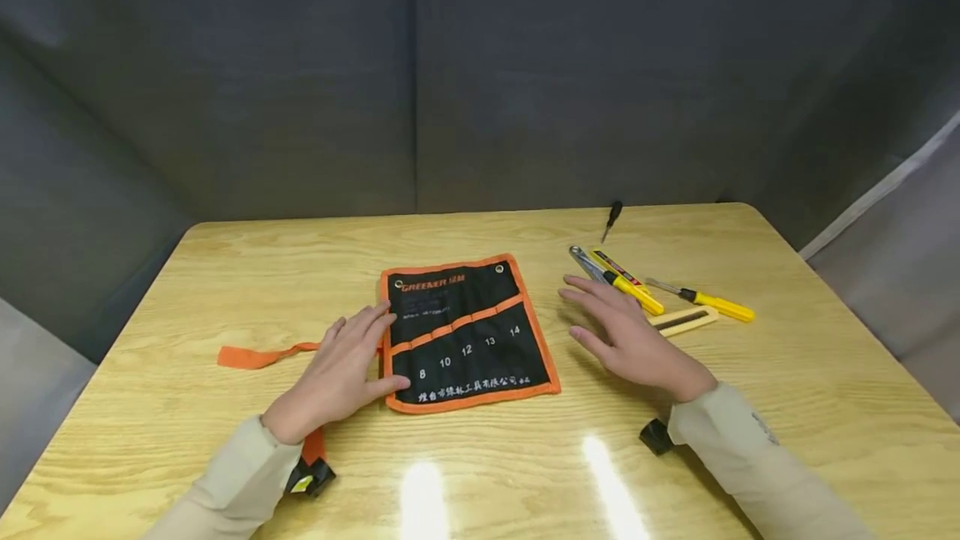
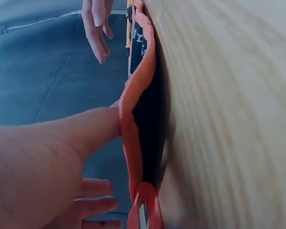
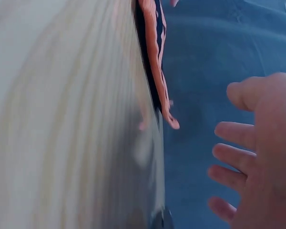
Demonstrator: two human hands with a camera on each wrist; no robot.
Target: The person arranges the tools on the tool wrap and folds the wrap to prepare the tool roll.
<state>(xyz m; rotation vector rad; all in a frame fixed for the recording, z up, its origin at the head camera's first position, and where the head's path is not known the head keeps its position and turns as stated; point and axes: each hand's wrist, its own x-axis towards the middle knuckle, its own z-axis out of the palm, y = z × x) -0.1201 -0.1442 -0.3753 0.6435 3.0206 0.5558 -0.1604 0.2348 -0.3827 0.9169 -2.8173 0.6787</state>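
A black tool pouch (image 1: 480, 282) with orange trim lies flat mid-table, its slots marked with white numbers. My left hand (image 1: 337, 373) rests at its left edge, fingers extended and thumb on the lower left corner. In the left wrist view that thumb touches the raised orange edging (image 2: 129, 131). To the right of the pouch, my right hand (image 1: 630, 340) hovers with spread fingers and holds nothing. Its fingers show apart from the pouch in the right wrist view. An orange strap (image 1: 255, 358) trails from the pouch's left side, passing partly beneath the left hand.
Beyond the right hand lie a yellow-handled screwdriver (image 1: 637, 294), a wrench-like metal tool (image 1: 579, 255), a yellow piece with a red label (image 1: 609, 262), another yellow-handled screwdriver (image 1: 723, 307) and a pale yellow slotted tool (image 1: 693, 321). A small black screwdriver (image 1: 615, 212) lies at the back edge.
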